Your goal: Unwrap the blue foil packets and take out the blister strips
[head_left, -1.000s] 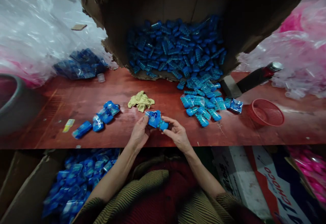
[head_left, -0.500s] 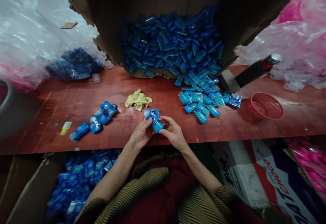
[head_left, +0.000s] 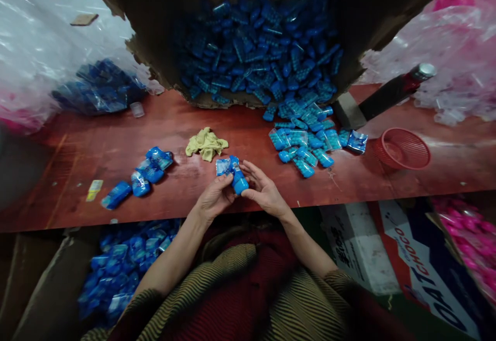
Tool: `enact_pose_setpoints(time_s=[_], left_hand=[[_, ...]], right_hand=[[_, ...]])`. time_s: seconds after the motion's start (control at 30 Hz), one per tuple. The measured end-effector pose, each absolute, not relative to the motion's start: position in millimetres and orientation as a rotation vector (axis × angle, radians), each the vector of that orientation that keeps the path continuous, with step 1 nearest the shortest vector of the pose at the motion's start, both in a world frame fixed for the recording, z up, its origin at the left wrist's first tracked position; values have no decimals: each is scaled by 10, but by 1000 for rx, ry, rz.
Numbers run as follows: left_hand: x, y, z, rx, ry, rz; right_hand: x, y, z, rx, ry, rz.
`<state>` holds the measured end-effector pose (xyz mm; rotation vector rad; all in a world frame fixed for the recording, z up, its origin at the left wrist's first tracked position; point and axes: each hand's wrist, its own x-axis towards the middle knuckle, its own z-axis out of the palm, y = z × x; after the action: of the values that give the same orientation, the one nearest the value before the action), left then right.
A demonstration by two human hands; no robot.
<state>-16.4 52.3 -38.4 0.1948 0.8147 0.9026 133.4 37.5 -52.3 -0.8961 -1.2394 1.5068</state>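
A small blue-capped bottle (head_left: 239,182) in a printed blue sleeve is tilted between my two hands, its cap end toward me. My left hand (head_left: 215,194) is closed on it, thumb pressing its side, and a flat printed blue wrapper (head_left: 222,166) sticks out beyond that thumb. My right hand (head_left: 267,190) has its thumb against the cap end and its fingers curled behind. To the left lie several wrapped blue bottles (head_left: 141,182). Clear bottles of blue beads (head_left: 304,150) with blue caps spill out at the right.
A torn cardboard box (head_left: 151,67) full of bead bottles stands behind. A yellow cloth (head_left: 206,143), a red basket (head_left: 403,149) and a dark bottle (head_left: 399,93) are on the red table (head_left: 248,124). Below the left edge is a bin of wrapped blue bottles (head_left: 120,263).
The bottle has gone further into the blue sleeve and turned so that its cap points toward me. My left thumb has moved onto its side. The camera view has shifted slightly.
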Motion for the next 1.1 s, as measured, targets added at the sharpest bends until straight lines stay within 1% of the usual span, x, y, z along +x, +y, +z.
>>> enact_pose_setpoints(time_s=[0.1,0.17,0.37,0.57,0.77,0.83,1.0,1.1], left_hand=[[-125,531,-392,212,830,999],[-90,524,-394,249,837,1035],[1,486,-367,242,881,1082],[-14,513,-362,228,946,1060],[-94,511,-429,249,852,955],[-119,506,-439,274,818,922],[-143,505,-415,338,722,837],[-122,495,-397,374,698,810]], right_hand=[[1314,299,-517,-1175,-1261,1196],[1297,253,-525,-1292,-1276,1095],[1234,217,-628,-1238,-1140,1186],[1236,192,-593,-1231,-1316,1011],[1365,284,-532,-1134,-1430,996],[1413,330,-530,-1127,-1429,1049],[1451,398,-549,-855,-1271,1566],[1431,408,-549,-810,-1142,1709]])
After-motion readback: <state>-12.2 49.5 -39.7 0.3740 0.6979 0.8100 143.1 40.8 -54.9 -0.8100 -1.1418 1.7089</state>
